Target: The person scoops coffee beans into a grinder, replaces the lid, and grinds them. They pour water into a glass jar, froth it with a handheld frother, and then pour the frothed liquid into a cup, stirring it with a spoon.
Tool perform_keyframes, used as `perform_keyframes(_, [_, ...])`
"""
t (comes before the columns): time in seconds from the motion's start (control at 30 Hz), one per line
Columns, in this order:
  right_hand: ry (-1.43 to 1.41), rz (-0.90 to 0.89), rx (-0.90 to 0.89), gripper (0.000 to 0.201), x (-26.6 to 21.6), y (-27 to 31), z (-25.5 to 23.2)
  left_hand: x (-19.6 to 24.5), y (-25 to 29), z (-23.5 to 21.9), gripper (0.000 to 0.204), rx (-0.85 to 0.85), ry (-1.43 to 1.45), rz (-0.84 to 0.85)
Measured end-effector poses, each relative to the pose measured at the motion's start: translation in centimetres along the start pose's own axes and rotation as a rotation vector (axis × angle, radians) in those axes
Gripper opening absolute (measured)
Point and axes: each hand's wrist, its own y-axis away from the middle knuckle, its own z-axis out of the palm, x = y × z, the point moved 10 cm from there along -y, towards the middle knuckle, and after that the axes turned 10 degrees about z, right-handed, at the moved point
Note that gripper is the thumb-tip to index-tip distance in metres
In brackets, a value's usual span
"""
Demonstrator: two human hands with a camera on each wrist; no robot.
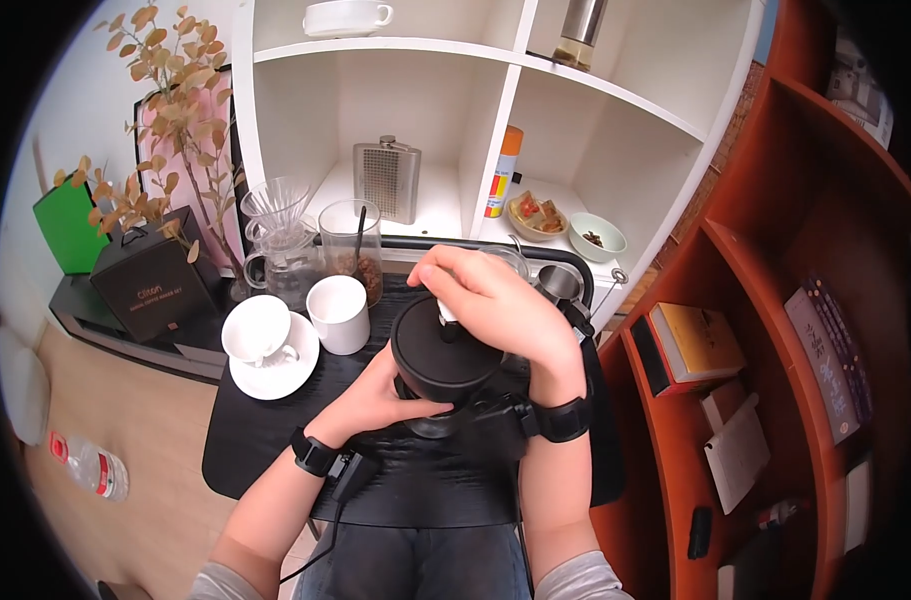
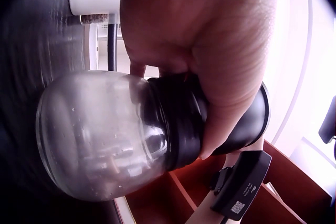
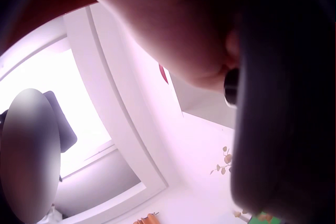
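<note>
A black grinder point(image 1: 445, 350) with a wide round top and a clear glass jar point(image 2: 100, 134) as its base is upright over the black table. My left hand point(image 1: 375, 400) wraps round its black neck point(image 2: 181, 121), with the thumb across the near side; the left wrist view shows this hand point(image 2: 199, 35) just above the glass. Over the top, my right hand point(image 1: 500, 305) curls its fingers on the crank handle point(image 1: 447, 312). The right wrist view shows this hand point(image 3: 184, 35) at the dark knob point(image 3: 230, 87), beside the blurred dark grinder body point(image 3: 283, 119). The jar looks empty of grounds.
Left of the grinder are a white mug point(image 1: 338, 318), a white cup point(image 1: 256, 330) on a saucer point(image 1: 287, 375), a tall glass point(image 1: 353, 245) and a glass dripper point(image 1: 277, 205). Behind the right hand stands a metal cup point(image 1: 558, 283). A white shelf point(image 1: 395, 50) rises behind the table point(image 1: 275, 450).
</note>
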Motion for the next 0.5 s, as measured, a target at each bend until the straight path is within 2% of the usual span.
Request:
perform_keyframes(0.03, [0.000,0.003,0.002,0.021,0.0,0.3,-0.7,0.1,0.0,0.0,0.087,-0.003,-0.013,0.019])
perform_keyframes(0.1, [-0.096,0.223,-0.256,0.025,-0.2,1.3,-0.5,0.0,-0.1,0.0,0.087,-0.002,-0.020,0.039])
perform_keyframes(0.2, [-0.163,0.230,-0.202,0.018,0.2,1.8,-2.3,-0.4,0.0,0.1,0.087,-0.024,-0.001,0.042])
perform_keyframes(0.27, [-0.200,0.179,-0.185,0.016,0.7,1.9,-2.9,-0.7,0.1,0.1,0.085,-0.020,0.069,0.003])
perform_keyframes(0.33, [-0.105,-0.017,-0.200,0.025,-1.0,2.3,-3.3,-0.8,0.2,0.2,0.083,-0.040,0.098,-0.031])
perform_keyframes(0.4, [-0.064,-0.124,-0.342,0.040,-1.3,2.7,-2.4,-0.9,0.3,0.3,0.081,-0.064,0.128,-0.065])
perform_keyframes(0.5, [-0.110,-0.164,-0.386,0.037,-1.6,2.7,-1.8,-0.7,0.3,0.8,0.074,-0.134,0.125,-0.058])
